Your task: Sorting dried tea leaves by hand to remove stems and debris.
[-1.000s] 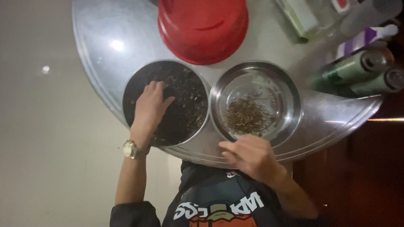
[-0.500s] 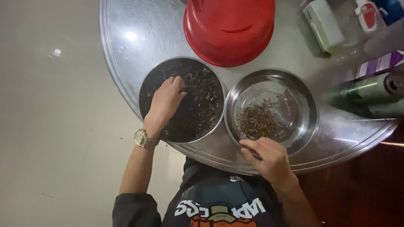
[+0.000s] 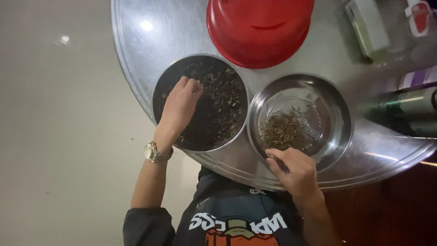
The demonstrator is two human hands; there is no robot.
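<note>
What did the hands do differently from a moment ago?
The left hand slid a little farther into the dark pan, fingers curled in the bits. The right hand stayed at the near rim of the shiny bowl. The pans, the red tub and the twigs kept their places.

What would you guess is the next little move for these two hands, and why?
Probably the left hand pinches up a few more bits. Its fingers are already down in the dark loose material of the dark round pan, while the right hand sits at the rim of the steel bowl holding a pile of brown sprigs.
</note>
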